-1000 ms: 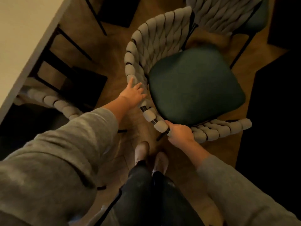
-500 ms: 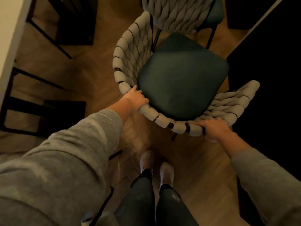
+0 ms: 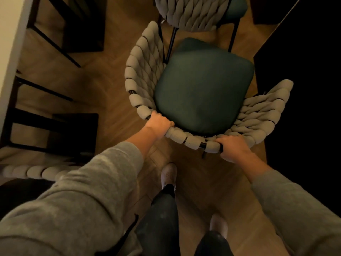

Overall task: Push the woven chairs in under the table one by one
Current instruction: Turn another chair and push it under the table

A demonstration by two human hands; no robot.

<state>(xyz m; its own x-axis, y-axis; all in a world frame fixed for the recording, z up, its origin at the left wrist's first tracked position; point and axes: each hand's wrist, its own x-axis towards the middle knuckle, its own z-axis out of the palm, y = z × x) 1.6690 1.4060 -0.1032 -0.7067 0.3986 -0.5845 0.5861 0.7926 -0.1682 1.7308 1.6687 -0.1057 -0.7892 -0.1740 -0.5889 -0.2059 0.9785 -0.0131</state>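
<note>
Across the room: a herringbone wood floor (image 3: 103,93), warm and dimly lit; the far right falls into darkness that cannot be read.
Worktop: a pale slab (image 3: 11,43) runs down the left border, with black frame legs (image 3: 46,89) beneath it.
Chair in hand: the woven chair (image 3: 140,71) stands on the floor straight ahead of the person, well apart from the worktop, its green cushion (image 3: 203,89) facing up.
Axis: back to front it points away from the person, roughly along the worktop's edge rather than toward it. It probably needs swinging left before it can go under.
Others: a second woven chair (image 3: 193,13) sits just beyond its front; a third woven chair (image 3: 33,171) shows only its rim at lower left.
Left grip: the left hand (image 3: 159,124) curls round the back rim and is the nearer to the worktop.
Right grip: the right hand (image 3: 234,148) wraps over the rim's right side.
</note>
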